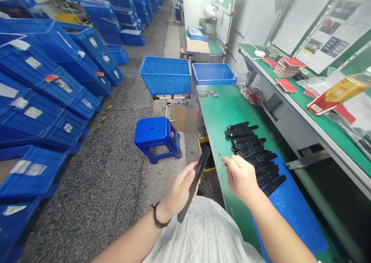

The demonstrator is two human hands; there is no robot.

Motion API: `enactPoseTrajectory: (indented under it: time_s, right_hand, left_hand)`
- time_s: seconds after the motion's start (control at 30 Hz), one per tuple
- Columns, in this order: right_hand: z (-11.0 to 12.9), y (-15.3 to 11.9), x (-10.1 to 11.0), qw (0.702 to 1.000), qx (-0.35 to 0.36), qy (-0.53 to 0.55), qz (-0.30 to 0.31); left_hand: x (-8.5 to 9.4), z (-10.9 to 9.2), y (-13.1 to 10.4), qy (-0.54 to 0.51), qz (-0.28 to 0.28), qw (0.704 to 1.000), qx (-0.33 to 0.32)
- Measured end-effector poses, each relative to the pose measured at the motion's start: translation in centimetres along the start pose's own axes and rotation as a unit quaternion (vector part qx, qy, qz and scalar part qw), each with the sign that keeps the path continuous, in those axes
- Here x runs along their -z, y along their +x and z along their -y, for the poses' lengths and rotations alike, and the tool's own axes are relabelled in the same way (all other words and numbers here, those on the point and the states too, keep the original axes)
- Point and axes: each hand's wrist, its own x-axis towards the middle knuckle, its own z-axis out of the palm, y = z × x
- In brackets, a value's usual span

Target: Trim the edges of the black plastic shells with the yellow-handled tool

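Note:
A long black part is gripped by my left hand, which has a dark band at the wrist; the part slants upward, away from my body. My right hand is over the green table's edge, its fingers curled together; whatever they may pinch is too small to make out. Just beyond and beside it, several similar black parts lie in a row on the green table, the nearest ones on a blue sheet.
A yellow bin sits below the table's left edge. A blue stool and blue crates stand ahead. Stacked blue crates line the left. The raised shelf at right holds red cards and a yellow-red container.

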Motion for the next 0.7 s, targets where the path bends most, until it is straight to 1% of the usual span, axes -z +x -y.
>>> enactPoseTrajectory:
  time_s: [0.07, 0.2, 0.27, 0.33, 0.43, 0.53, 0.63, 0.7]
  right_hand:
    - [0.2, 1.0, 1.1, 0.998, 0.021, -0.059, -0.003]
    - [-0.4, 2.5, 2.8, 0.992, 0.095, -0.081, 0.003]
    - [-0.8, 2.8, 3.5, 0.991, 0.103, -0.087, 0.004]
    - [-1.1, 3.0, 4.1, 0.992, 0.094, -0.079, 0.019]
    - [-1.0, 3.3, 4.6, 0.994, 0.084, -0.054, 0.043]
    - [-0.8, 3.5, 4.6, 0.994, 0.087, -0.051, 0.038]
    - [-0.6, 3.4, 4.5, 0.993, 0.1, -0.058, 0.024]
    - [-0.4, 3.2, 4.4, 0.992, 0.104, -0.07, 0.017]
  left_hand:
    - [-0.5, -0.1, -0.4, 0.034, -0.001, 0.999, 0.019]
    - [-0.7, -0.5, -0.8, 0.1, 0.008, 0.994, 0.039]
    - [-0.7, -0.7, -1.0, 0.13, 0.008, 0.991, 0.044]
    - [-0.6, -0.9, -1.2, 0.16, 0.018, 0.986, 0.043]
    - [-0.7, -1.2, -1.5, 0.192, 0.051, 0.98, 0.029]
    - [-0.8, -1.3, -1.8, 0.195, 0.072, 0.978, 0.019]
    - [-0.9, -1.2, -2.1, 0.189, 0.073, 0.979, 0.019]
    - [-1.1, -1.0, -2.3, 0.183, 0.059, 0.981, 0.02]
